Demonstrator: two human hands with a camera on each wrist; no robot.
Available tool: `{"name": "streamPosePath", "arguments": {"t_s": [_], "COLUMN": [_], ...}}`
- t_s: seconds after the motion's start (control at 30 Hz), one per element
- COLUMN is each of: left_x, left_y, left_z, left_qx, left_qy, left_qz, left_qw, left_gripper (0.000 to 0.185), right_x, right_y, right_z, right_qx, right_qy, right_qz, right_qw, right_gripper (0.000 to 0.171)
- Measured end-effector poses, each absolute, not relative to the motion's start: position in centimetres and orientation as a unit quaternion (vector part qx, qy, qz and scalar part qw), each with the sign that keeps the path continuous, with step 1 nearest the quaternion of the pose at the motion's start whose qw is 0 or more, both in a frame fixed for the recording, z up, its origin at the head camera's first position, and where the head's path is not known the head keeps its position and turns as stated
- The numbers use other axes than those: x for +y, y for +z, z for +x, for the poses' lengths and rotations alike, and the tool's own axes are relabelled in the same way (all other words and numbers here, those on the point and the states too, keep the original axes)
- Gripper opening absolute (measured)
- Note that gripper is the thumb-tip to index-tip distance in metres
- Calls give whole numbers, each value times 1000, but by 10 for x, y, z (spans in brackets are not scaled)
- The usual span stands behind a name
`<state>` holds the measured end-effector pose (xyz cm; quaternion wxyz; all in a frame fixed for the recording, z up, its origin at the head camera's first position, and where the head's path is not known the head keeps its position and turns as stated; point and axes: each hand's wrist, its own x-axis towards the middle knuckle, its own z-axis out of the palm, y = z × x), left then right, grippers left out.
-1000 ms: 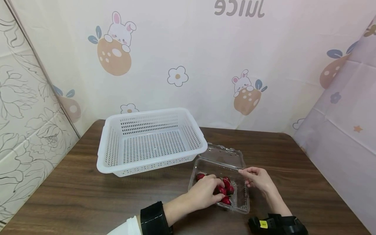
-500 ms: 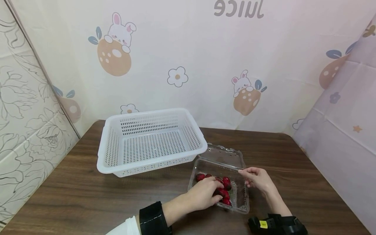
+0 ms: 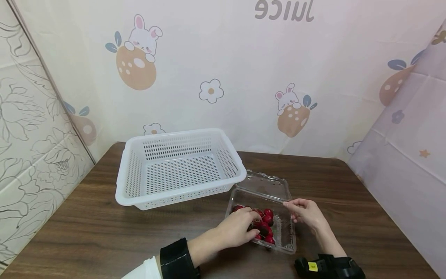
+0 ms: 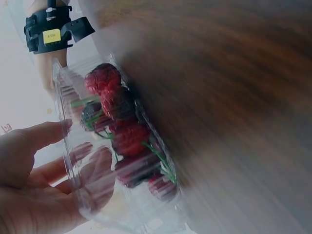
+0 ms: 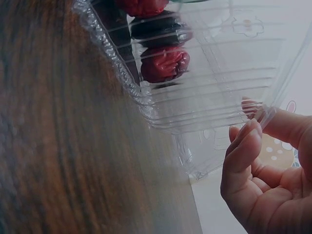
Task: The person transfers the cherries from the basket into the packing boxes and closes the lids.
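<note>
While your left hand (image 3: 238,226) reaches into the clear, ribbed plastic clamshell box (image 3: 286,237), its fingers curl down among the small, wrinkled, dark red fruits (image 3: 266,221) piled there; whether they have closed on one, the pictures do not show. Thin green stems run between the fruits in the left wrist view, where your fingers (image 4: 46,136) look loosely bent behind the transparent wall. That box sits on the dark, wood-grained surface (image 3: 104,232), its hinged lid (image 3: 266,186) lying open flat on the far side.

Your right hand (image 3: 306,212) is at the box's right edge, thumb and forefinger pinching the thin, glossy rim; the right wrist view shows the fingertips (image 5: 253,129) pressed against the plastic.

Just left of the box, and a little further back, stands a white rectangular plastic basket (image 3: 129,182) with perforated walls and floor and a smooth rolled rim; its near right corner comes close to the open lid. Behind the box hangs a pale sheet printed with rabbits and flowers (image 3: 211,90).
</note>
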<state>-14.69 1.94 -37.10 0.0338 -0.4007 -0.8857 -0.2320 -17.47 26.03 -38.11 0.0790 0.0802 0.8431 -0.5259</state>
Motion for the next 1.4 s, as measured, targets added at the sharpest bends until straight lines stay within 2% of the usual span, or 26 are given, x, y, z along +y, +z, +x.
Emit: {"name": "streamPosePath", "arguments": {"t_s": [0.27, 0.5, 0.83, 1.4], "left_x": [9, 1, -9, -25], "left_y": [-367, -362, -357, -363], "left_z": [-147, -144, -139, -135], "left_qx": [-892, -892, -898, -913], "left_qy": [-251, -260, -273, -273], "left_qz": [-376, -366, -340, -288], "left_qw": [30, 53, 55, 92], "left_gripper": [25, 25, 20, 20], "right_x": [260, 261, 263, 263], "right_y": [-380, -380, -382, -382], "right_z": [-174, -175, -176, -176], "right_qx": [840, 837, 839, 836], "right_qy": [-531, -535, -532, -536], "right_qz": [82, 83, 82, 64], "right_qw": [79, 83, 80, 93], "right_gripper": [40, 41, 40, 42]}}
